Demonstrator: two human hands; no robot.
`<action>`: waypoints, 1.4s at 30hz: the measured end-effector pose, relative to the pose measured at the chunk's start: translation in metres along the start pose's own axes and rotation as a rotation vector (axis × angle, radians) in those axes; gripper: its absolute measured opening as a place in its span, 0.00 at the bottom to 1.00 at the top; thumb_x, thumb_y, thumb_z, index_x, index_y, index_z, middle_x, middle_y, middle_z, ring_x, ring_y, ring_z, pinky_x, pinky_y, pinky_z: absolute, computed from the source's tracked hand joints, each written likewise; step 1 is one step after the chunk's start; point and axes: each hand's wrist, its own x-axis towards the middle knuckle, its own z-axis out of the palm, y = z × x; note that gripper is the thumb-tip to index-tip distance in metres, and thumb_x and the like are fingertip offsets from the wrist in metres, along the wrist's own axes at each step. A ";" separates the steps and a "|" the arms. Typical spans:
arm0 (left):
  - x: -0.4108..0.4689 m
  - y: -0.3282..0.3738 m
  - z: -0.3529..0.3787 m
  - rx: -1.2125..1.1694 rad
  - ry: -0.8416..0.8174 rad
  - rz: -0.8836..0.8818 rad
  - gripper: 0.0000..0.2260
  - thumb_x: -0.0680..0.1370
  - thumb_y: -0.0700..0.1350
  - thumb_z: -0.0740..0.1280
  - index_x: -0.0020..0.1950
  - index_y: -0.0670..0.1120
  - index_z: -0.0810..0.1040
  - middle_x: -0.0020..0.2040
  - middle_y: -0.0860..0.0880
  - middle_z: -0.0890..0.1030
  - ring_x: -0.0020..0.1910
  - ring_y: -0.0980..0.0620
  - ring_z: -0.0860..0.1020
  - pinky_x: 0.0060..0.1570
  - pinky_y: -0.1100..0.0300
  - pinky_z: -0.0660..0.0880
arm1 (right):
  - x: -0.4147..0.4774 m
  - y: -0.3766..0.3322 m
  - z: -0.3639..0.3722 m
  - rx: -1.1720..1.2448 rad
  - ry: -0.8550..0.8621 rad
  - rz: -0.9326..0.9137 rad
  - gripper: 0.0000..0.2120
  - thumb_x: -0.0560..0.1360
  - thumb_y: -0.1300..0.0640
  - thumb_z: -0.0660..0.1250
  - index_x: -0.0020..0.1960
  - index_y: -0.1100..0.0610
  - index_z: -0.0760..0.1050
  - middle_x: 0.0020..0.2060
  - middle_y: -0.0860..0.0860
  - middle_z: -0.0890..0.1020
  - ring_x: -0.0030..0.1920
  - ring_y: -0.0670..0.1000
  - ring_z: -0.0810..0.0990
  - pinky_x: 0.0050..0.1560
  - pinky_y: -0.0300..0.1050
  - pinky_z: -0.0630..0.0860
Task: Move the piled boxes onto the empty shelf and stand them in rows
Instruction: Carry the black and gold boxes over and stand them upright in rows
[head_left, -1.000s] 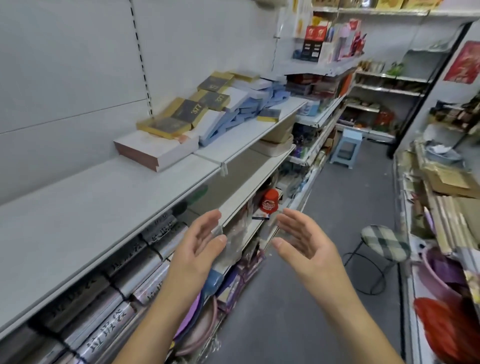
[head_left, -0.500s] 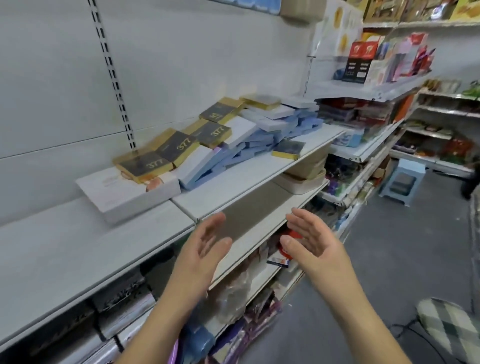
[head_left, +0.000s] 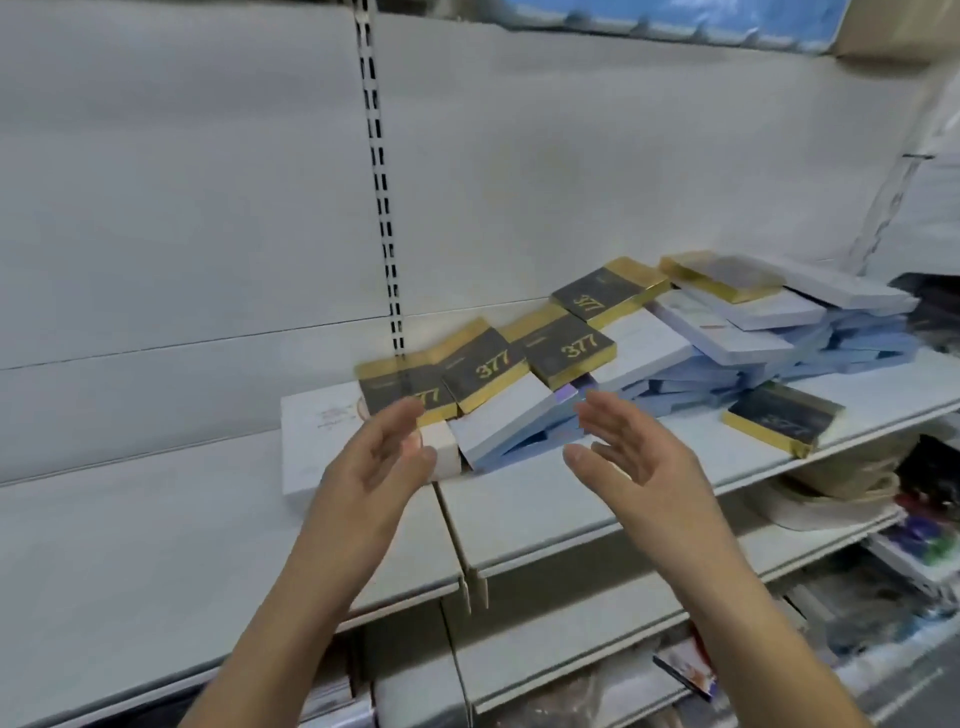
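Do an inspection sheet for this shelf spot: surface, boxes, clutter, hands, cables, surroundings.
Surface: grey shelf, two boards meeting at a seam.
Job's things: piled boxes lying flat and overlapping, none standing; white flat box at the pile's left end.
Clutter: one gold-edged box lying apart near the front edge.
Hands: left hand and right hand open, palms facing, holding nothing.
Cables: nothing seen.
Surroundings: slotted upright behind; goods on lower shelves.

A slotted upright (head_left: 382, 208) runs down the white back panel (head_left: 623, 182).
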 end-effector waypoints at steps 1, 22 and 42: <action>0.012 0.000 -0.004 0.006 0.020 -0.007 0.17 0.81 0.50 0.66 0.70 0.62 0.75 0.67 0.65 0.77 0.65 0.70 0.73 0.52 0.75 0.69 | 0.014 -0.002 0.005 -0.014 -0.010 -0.003 0.26 0.73 0.48 0.73 0.70 0.40 0.72 0.64 0.37 0.79 0.66 0.40 0.76 0.63 0.38 0.73; 0.135 -0.033 -0.016 0.879 0.024 -0.329 0.35 0.71 0.78 0.51 0.61 0.56 0.80 0.59 0.52 0.78 0.63 0.49 0.75 0.58 0.48 0.77 | 0.202 -0.002 0.074 -1.173 -0.247 -0.163 0.35 0.75 0.26 0.55 0.64 0.53 0.78 0.72 0.55 0.72 0.73 0.57 0.66 0.75 0.58 0.57; 0.018 -0.005 -0.089 -0.197 0.574 -0.186 0.18 0.75 0.43 0.71 0.65 0.45 0.79 0.57 0.43 0.86 0.53 0.43 0.85 0.55 0.50 0.76 | 0.156 -0.025 0.095 0.515 -0.574 0.038 0.15 0.77 0.64 0.69 0.61 0.51 0.80 0.48 0.46 0.88 0.46 0.47 0.87 0.42 0.39 0.80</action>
